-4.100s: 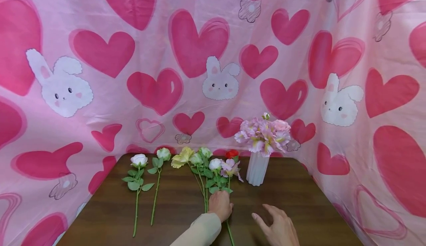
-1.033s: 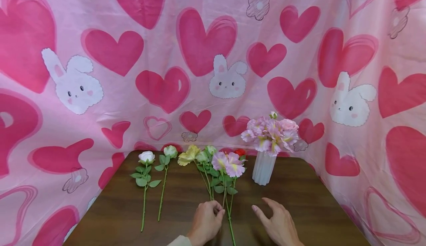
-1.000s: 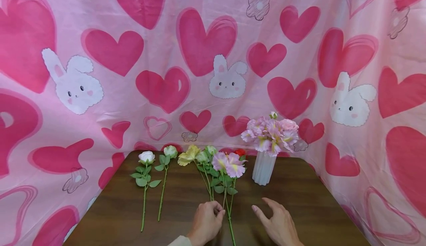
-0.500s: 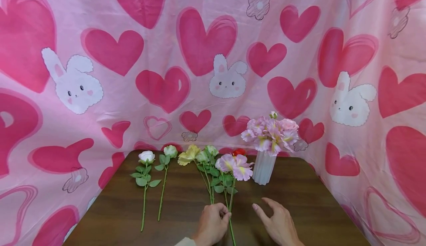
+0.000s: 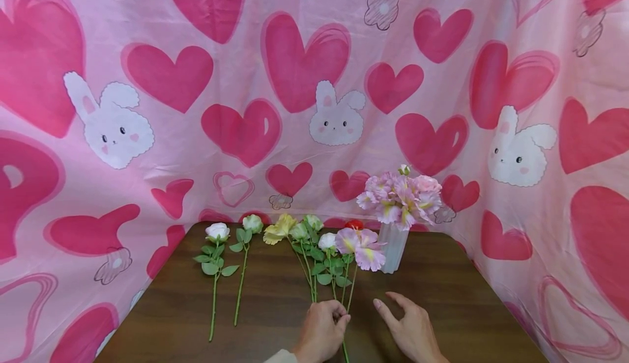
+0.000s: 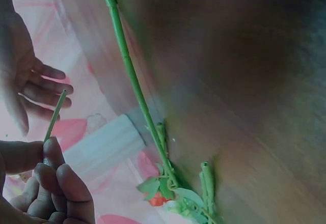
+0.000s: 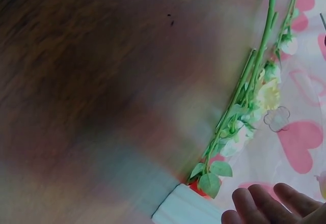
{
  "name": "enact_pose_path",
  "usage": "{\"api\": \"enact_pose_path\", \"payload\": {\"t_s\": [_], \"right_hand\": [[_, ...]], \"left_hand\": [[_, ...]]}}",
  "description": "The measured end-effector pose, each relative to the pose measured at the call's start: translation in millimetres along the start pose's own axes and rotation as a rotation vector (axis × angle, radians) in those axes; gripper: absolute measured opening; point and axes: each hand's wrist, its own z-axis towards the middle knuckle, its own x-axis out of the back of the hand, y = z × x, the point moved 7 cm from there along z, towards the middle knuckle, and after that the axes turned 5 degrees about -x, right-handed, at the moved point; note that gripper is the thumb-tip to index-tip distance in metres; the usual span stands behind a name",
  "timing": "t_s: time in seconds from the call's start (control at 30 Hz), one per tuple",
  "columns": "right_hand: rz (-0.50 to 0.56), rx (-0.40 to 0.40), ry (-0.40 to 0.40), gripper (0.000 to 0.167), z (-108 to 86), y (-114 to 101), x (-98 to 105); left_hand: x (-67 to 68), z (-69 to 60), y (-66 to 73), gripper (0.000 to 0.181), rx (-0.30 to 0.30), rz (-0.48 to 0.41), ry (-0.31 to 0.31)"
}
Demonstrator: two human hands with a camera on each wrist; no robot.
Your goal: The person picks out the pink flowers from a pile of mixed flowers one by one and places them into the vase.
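Observation:
My left hand (image 5: 321,331) pinches the thin stem of a pink-purple iris (image 5: 362,247) between thumb and fingers. In the left wrist view, the lower end of that stem (image 6: 55,114) sticks out past my fingertips. The bloom overlaps the lower part of a white ribbed vase (image 5: 395,251) in the head view; whether they touch I cannot tell. That vase holds several pink-purple irises and a pink rose (image 5: 426,183). My right hand (image 5: 410,327) hovers at the front right, its fingers parted and holding nothing; its fingers (image 7: 254,203) also show in the right wrist view.
On the brown table (image 5: 275,319) lie a white rose (image 5: 218,232) and a pale green one (image 5: 253,224) at the left. Towards the middle lie a yellow flower (image 5: 279,229), another white rose (image 5: 327,241) and a red flower (image 5: 354,224). A heart-patterned cloth hangs behind.
Earlier my left hand was down among the middle stems. It now holds the iris and has moved right with it, uncovering the middle white rose. My right hand has stayed nearly still.

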Motion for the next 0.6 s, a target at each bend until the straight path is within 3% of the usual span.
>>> {"api": "enact_pose_path", "payload": {"t_s": [0.3, 0.6], "right_hand": [[0.039, 0.004, 0.002, 0.052, 1.2, -4, 2], [0.089, 0.025, 0.062, 0.033, 3.1, -12, 6]], "left_hand": [[-6.1, 4.0, 5.3, 0.02, -0.029, 0.034, -0.007], [-10.1, 4.6, 10.1, 0.019, -0.069, 0.061, -0.009]]}}
